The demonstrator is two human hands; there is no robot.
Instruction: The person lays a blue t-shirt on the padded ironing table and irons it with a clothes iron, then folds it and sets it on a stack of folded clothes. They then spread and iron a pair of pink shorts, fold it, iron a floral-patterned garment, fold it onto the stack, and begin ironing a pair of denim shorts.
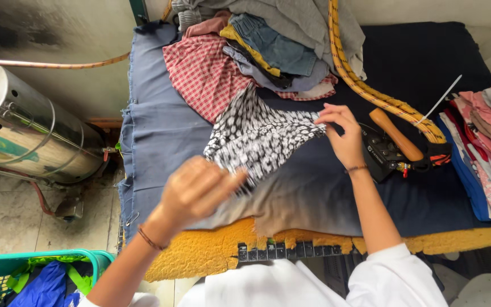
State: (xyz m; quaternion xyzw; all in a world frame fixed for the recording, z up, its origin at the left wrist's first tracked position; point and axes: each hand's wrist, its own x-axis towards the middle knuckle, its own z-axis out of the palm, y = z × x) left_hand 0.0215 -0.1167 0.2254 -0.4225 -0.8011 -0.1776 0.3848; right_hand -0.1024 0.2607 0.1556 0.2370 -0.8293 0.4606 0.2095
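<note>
Black-and-white spotted cloth garment [259, 139] | left hand [194, 190], right hand [342, 133] both pinching its edges | risk: fabric dragging against black wooden-handled iron [390, 149] just right of garment, scorching.

Scene is evenly lit by soft, diffuse light; shadows are weak. Glare is seen on the shiny cylindrical metal tank [26, 133] at left. The left hand [194, 190] is smeared by motion blur; the right hand [345, 133] is rendered sharper. Wide-angle bending is noted at the edges. The dark navy padded cloth surface [427, 62] is underexposed, detail lost.
</note>
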